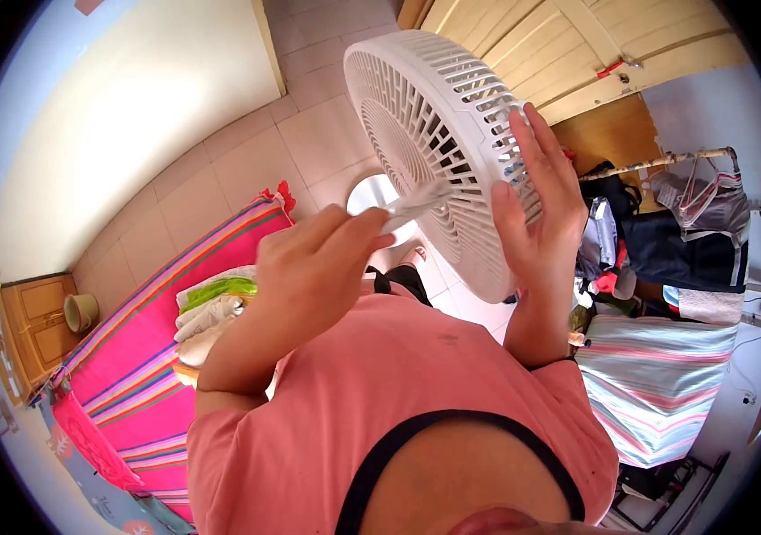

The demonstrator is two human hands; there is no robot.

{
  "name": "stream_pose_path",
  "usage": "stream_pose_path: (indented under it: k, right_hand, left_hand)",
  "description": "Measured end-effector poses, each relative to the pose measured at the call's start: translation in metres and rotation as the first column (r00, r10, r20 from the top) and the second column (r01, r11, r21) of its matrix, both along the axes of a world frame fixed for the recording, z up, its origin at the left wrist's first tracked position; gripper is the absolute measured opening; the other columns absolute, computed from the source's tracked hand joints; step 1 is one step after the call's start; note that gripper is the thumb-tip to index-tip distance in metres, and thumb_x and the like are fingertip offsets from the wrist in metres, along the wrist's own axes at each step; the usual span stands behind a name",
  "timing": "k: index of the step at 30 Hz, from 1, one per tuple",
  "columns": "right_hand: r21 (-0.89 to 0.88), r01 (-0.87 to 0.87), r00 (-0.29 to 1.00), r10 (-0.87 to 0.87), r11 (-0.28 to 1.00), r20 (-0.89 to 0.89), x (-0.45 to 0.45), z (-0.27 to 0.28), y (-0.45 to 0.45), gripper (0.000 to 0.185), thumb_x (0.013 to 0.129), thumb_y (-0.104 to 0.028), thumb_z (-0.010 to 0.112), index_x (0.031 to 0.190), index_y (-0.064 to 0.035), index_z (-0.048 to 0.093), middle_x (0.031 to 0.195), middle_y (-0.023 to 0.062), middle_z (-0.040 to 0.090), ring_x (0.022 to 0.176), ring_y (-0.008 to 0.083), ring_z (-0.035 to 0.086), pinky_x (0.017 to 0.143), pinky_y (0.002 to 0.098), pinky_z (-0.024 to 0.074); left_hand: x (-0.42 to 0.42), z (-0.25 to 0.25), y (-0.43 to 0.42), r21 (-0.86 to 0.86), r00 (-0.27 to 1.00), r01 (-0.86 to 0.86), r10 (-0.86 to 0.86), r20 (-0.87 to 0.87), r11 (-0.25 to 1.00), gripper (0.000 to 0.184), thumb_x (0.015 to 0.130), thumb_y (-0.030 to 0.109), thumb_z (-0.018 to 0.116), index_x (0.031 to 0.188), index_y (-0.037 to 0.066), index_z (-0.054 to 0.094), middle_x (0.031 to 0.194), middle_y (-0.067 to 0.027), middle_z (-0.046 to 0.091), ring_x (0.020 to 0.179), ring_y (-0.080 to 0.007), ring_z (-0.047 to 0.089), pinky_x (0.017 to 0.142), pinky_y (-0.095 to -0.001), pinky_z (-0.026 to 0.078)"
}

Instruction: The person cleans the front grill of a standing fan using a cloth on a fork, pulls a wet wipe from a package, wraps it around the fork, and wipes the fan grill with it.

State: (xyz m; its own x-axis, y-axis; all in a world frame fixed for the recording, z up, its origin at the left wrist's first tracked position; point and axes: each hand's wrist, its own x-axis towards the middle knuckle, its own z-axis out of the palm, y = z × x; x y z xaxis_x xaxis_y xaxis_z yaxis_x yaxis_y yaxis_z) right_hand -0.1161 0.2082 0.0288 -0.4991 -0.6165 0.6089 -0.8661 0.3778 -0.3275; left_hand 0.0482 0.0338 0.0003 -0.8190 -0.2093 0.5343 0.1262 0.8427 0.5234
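Note:
A white round fan with a slotted grille stands tilted in front of my chest. My right hand holds its right rim, the fingers over the outer edge and the thumb on the near side. In the closed fingers of my left hand is a slim pale brush-like tool. It is blurred, so its exact kind is unclear. Its tip lies at the front grille, but I cannot tell whether it touches. Behind the fan, a white round piece shows low down, partly hidden.
A bed with a pink striped cover and folded clothes lies to the left. On the right, clothes hang on a rack above a striped cloth. Beyond the tiled floor are wooden doors.

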Motion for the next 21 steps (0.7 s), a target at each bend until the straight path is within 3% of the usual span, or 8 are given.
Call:
stream_pose_path:
  k: [2,4,5,6,8,13,21]
  right_hand:
    - [-0.009,-0.018,1.000,0.018,1.000,0.016,0.001,0.000,0.000,0.052,0.073,-0.017,0.068,0.124,-0.0067,0.060,0.126,0.0198,0.057,0.101,0.0348,0.061,0.085,0.0389,0.0500]
    - [0.001,-0.006,1.000,0.006,1.000,0.010,0.005,0.001,0.000,0.052,0.073,-0.015,0.068,0.124,-0.0063,0.060,0.127,0.0199,0.056,0.102,0.0351,0.061,0.086,0.0386,0.0493]
    - [0.003,-0.014,1.000,0.014,1.000,0.012,0.005,0.000,0.000,0.052,0.073,-0.015,0.068,0.124,-0.0063,0.060,0.127,0.0199,0.056,0.102,0.0351,0.061,0.086,0.0386,0.0493]
    - [0.015,-0.015,1.000,0.015,1.000,0.014,0.005,0.000,0.002,0.052,0.073,-0.015,0.068,0.124,-0.0063,0.060,0.127,0.0199,0.056,0.103,0.0352,0.061,0.086,0.0389,0.0489]
    - [0.027,-0.011,1.000,0.011,1.000,0.009,0.005,-0.001,0.002,0.052,0.073,-0.014,0.068,0.124,-0.0062,0.060,0.128,0.0198,0.056,0.103,0.0352,0.060,0.087,0.0392,0.0485]
    - [0.000,-0.006,0.999,0.006,1.000,0.054,0.008,0.001,0.001,0.052,0.073,-0.013,0.068,0.124,-0.0067,0.060,0.128,0.0195,0.056,0.105,0.0355,0.060,0.088,0.0401,0.0480]
    - [-0.006,0.003,0.999,-0.002,1.000,0.042,0.007,0.000,0.004,0.052,0.073,-0.014,0.068,0.124,-0.0071,0.060,0.128,0.0194,0.056,0.102,0.0354,0.061,0.087,0.0401,0.0488]
  left_hand:
    - [0.006,-0.009,-0.004,0.029,0.999,-0.034,0.035,-0.037,0.999,0.019,0.077,0.011,0.070,0.094,0.007,0.063,0.066,-0.0046,0.051,0.053,-0.0209,0.053,0.044,-0.0326,0.039]
    - [0.010,-0.015,-0.005,0.149,0.998,-0.061,0.055,0.044,0.987,0.018,0.077,0.006,0.068,0.094,0.006,0.062,0.068,-0.0052,0.052,0.054,-0.0213,0.055,0.045,-0.0331,0.040]
    - [0.013,-0.018,-0.004,0.111,0.990,-0.064,0.050,0.129,0.992,0.022,0.076,-0.001,0.065,0.099,0.001,0.064,0.081,-0.0120,0.061,0.064,-0.0273,0.061,0.055,-0.0341,0.048]
    - [0.014,-0.018,-0.001,0.118,0.989,-0.078,0.062,0.132,0.990,0.022,0.076,-0.001,0.065,0.099,0.001,0.064,0.081,-0.0120,0.061,0.064,-0.0273,0.061,0.055,-0.0341,0.048]
    - [0.005,-0.017,0.004,0.125,0.986,0.066,-0.084,0.146,0.990,0.023,0.076,0.000,0.066,0.099,0.003,0.064,0.077,-0.0092,0.058,0.064,-0.0259,0.060,0.054,-0.0341,0.047]
    - [-0.005,-0.025,0.008,0.047,0.998,0.052,-0.054,0.041,0.998,0.027,0.073,0.001,0.068,0.099,0.005,0.064,0.075,-0.0058,0.058,0.063,-0.0226,0.060,0.054,-0.0335,0.047]
    - [-0.014,-0.018,0.009,0.036,0.989,0.075,-0.079,0.124,0.997,0.022,0.075,0.003,0.067,0.097,0.007,0.065,0.077,-0.0044,0.060,0.065,-0.0207,0.061,0.053,-0.0327,0.046]
